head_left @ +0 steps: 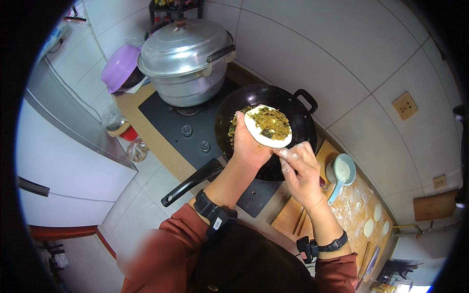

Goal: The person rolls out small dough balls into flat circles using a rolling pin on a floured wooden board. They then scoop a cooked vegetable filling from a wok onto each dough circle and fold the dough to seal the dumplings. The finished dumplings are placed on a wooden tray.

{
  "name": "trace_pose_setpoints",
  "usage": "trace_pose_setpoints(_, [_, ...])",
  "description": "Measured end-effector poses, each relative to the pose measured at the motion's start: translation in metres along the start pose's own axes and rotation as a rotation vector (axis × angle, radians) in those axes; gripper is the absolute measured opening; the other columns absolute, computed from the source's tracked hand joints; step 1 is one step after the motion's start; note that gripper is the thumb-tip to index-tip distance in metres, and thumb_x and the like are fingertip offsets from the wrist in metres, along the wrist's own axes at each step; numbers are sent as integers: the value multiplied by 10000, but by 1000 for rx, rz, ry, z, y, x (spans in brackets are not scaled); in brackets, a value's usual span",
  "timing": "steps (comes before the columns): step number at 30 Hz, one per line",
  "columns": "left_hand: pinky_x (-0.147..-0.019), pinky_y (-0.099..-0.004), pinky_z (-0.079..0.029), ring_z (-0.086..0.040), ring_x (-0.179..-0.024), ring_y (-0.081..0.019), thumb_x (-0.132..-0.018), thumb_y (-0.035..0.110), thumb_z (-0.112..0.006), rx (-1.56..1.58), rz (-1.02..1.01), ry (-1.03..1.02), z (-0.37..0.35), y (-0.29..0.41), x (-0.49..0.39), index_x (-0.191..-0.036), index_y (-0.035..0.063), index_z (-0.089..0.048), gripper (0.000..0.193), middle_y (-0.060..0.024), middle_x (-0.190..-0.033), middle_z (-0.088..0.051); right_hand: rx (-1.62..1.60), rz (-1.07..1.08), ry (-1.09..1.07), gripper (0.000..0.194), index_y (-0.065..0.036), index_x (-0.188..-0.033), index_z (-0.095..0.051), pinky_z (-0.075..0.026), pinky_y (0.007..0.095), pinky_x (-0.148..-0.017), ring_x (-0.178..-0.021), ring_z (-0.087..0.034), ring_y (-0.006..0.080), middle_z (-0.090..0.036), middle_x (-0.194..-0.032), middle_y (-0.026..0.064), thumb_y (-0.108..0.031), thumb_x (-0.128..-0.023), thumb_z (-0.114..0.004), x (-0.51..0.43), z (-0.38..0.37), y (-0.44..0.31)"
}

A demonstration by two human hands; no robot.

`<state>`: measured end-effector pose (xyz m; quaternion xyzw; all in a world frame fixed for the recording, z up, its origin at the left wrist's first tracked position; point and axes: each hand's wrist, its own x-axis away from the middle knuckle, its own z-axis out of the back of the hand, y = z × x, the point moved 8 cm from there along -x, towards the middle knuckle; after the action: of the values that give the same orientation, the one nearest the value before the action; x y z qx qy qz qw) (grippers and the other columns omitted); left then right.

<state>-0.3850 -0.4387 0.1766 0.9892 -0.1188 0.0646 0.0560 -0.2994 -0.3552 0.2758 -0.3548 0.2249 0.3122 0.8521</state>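
Observation:
A round white dough wrapper (254,132) rests on my left hand (250,148), which holds it over the black wok (267,94). Heaped on the wrapper is a chopped green and brownish filling (274,122), with what look like noodle strands. My right hand (302,170), dusted with flour, has its fingers bent close to the wrapper's lower right edge. Whether those fingertips grip the dough or only touch my left hand is hidden. More chopped filling (232,130) lies inside the wok, partly behind my left hand.
A large lidded aluminium pot (187,69) stands on the black hob (165,117). The wok's long handle (192,182) juts towards me. On the floured wooden board (350,216) at right are a blue dipper of flour (342,170), several dough rounds (368,227) and a knife (369,265).

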Motion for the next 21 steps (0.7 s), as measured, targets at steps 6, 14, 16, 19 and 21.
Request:
trace_pose_setpoints(6, [-1047,-517,-316,-450,-1210,-355,-933,615,-210,71,-33,-34,-12,-3,-8,-1317,30,-395,725,-183,-1298,-476,103,-165,8,220,36,-1049,-631,-425,336,-715,-758,-482,258,-518,-774,119,-57,-859,-576,4,-8,4])
trace_pose_setpoints(14, [-1017,-505,-373,-480,-1183,-358,-918,644,-219,50,-23,-57,-13,-4,-5,-1318,52,-401,738,-179,-1303,-478,41,-274,-97,312,33,-1152,-584,-441,358,-811,-827,-535,305,-590,-866,156,-148,-898,-566,1,-28,7])
trace_pose_setpoints(16, [-958,-494,-422,-510,-1121,-320,-917,646,-227,54,-16,-90,-12,-4,-6,-1296,124,-430,676,-133,-1246,-507,-8,-371,-121,325,35,-1162,-581,-465,341,-821,-803,-591,292,-636,-918,169,-144,-890,-584,1,-34,11])
trace_pose_setpoints(19, [-918,-489,-454,-528,-1085,-303,-910,658,-233,26,-23,-87,-8,-3,-8,-1281,148,-445,666,-117,-1209,-527,-235,-579,-72,280,28,-1115,-606,-485,297,-745,-737,-602,212,-643,-854,137,-92,-861,-616,6,-43,20])
trace_pose_setpoints(21, [-913,-491,-457,-530,-1083,-306,-900,673,-234,19,-18,-80,-5,-2,-10,-1274,134,-448,690,-126,-1199,-532,-253,-574,-41,222,24,-1048,-620,-483,270,-713,-725,-601,168,-644,-829,116,-58,-842,-632,6,-45,23])
